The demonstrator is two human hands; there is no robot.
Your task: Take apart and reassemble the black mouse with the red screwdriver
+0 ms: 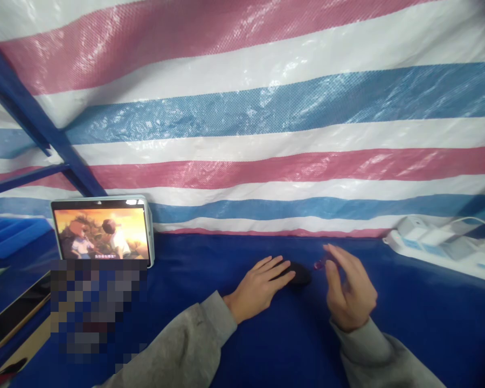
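Black mouse [301,276]: it lies on the blue table [291,345], partly beneath our left hand [258,291].
Left fingers: slightly apart, laid over the mouse.
Small pink piece [317,265]: just beside our right hand [352,296]; whether they touch, we cannot tell.
Right thumb and forefinger: apart.
Tablet [101,231]: farther left.
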